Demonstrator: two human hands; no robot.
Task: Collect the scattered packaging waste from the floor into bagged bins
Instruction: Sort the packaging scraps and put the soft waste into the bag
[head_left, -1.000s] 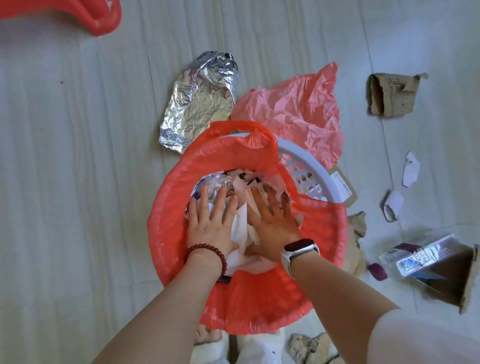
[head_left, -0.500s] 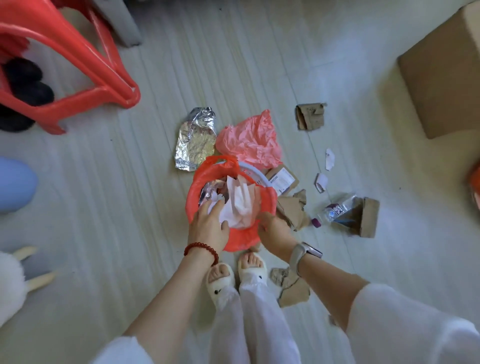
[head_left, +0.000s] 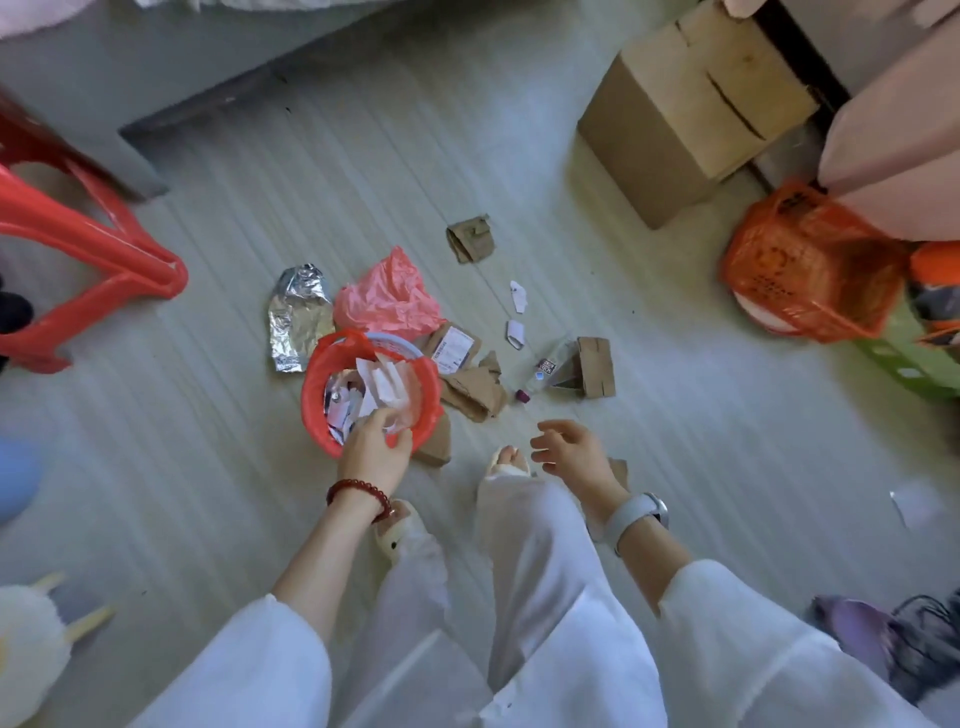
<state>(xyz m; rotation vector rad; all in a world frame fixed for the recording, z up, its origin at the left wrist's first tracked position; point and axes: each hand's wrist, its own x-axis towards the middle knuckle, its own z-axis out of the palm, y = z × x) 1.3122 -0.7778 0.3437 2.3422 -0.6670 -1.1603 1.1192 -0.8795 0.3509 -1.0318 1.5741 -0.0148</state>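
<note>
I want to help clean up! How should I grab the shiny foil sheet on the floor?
Pinch the foil sheet by its raised, crumpled far end, coming from above on the side away from the red-bagged bin. It lies flat elsewhere, leaving little to grip.

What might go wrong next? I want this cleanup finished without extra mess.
The bagged bin looks full; paper sticks up above its rim, so added waste may spill. The left hand grips at the rim and could tip it. A torn cardboard piece lies near the feet, a slipping risk.
</note>
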